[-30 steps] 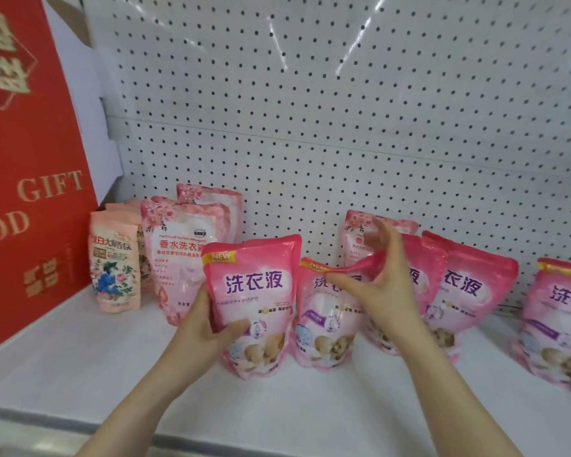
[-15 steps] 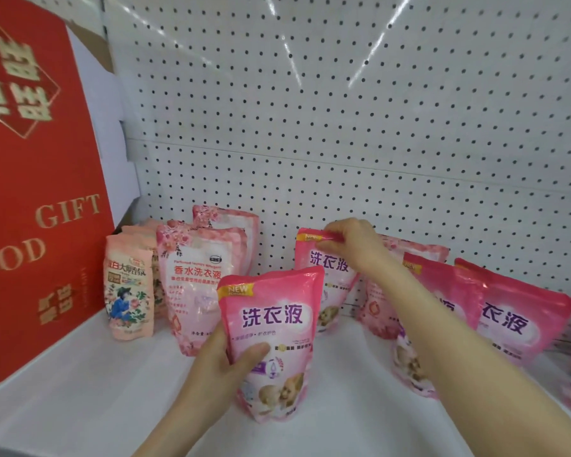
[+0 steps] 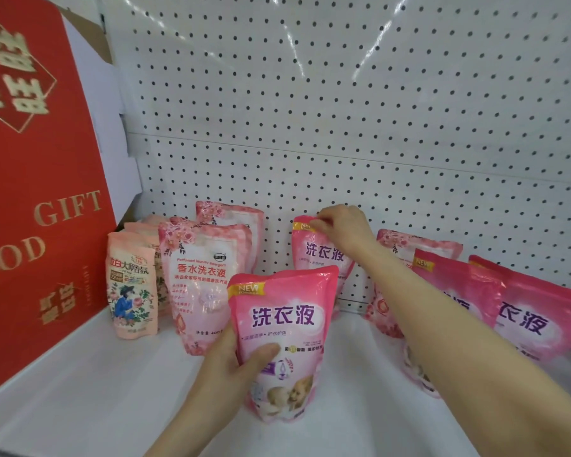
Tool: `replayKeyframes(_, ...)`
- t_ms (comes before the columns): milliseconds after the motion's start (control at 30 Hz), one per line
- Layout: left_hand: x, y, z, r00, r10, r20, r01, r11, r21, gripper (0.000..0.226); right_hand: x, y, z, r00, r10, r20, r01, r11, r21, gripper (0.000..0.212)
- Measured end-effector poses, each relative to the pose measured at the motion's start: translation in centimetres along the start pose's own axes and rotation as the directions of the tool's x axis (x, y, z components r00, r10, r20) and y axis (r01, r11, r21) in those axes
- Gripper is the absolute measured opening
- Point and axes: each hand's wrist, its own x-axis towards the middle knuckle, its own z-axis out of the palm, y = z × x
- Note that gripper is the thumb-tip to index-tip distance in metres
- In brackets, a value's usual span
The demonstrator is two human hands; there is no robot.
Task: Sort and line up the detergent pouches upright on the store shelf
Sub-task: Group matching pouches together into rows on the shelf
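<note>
While the left hand [image 3: 225, 367] gripped the front pouch [image 3: 287, 324] upright on the shelf [image 3: 96, 390] (thumb across its face), the right hand [image 3: 340, 225] pinched the top edge of the back pouch [image 3: 320, 255], which stood against the pegboard [image 3: 343, 110]. Floral pouches [image 3: 198, 278] stood just left of both, with a red gift box [image 3: 37, 192] beyond them. Right of the back pouch, other pouches [image 3: 534, 321] leaned backward, partly hidden by the right forearm [image 3: 442, 324].

The right forearm [image 3: 442, 324] is covering part of the right-hand pouches [image 3: 524, 318] — the red gift box [image 3: 30, 192] is running off the left edge.
</note>
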Motion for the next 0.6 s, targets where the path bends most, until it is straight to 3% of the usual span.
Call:
replayKeyframes(200, 0.1, 0.1, 0.1, 1.000, 0.013, 0.010, -0.013, 1.000, -0.006, 0.039, -1.1, -0.4, -0.3, 0.999, -0.052, 0.005, 0.052, 0.997, -0.061, 0.032)
replayKeyframes(267, 0.2, 0.0, 0.2, 1.000, 0.021, 0.008, -0.021, 1.000, -0.016, 0.040, -2.2, -1.3, -1.6, 0.992, -0.091, -0.090, 0.089, 0.996, -0.026, 0.029)
replayKeyframes(333, 0.3, 0.0, 0.3, 0.999, 0.029, 0.021, -0.029, 0.999, -0.023, 0.038, -4.6, -3.2, -4.3, 0.984, -0.109, -0.141, 0.131, 0.980, 0.151, 0.033)
replayKeyframes(400, 0.5, 0.0, 0.6, 0.998, 0.048, 0.029, -0.047, 0.999, -0.025, 0.038, -8.1, -5.5, -7.2, 0.992, -0.126, -0.005, 0.118, 0.911, 0.396, 0.037)
replayKeyframes(433, 0.6, 0.0, 0.9, 0.998, 0.059, 0.030, -0.058, 0.998, -0.031, 0.038, -9.9, -6.3, -8.1, 0.980, -0.171, 0.101, 0.111, 0.893, 0.436, 0.037)
replayKeyframes(500, 1.0, 0.1, 1.5, 0.996, 0.087, 0.034, -0.086, 0.996, -0.038, 0.040, -12.8, -7.1, -8.0, 0.946, -0.256, 0.201, 0.185, 0.931, 0.314, 0.031)
replayKeyframes(600, 2.1, 0.1, 2.6, 0.992, 0.114, 0.056, -0.113, 0.993, -0.021, 0.044, -13.7, -6.4, -6.5, 0.973, -0.230, 0.017, 0.227, 0.968, 0.104, 0.021)
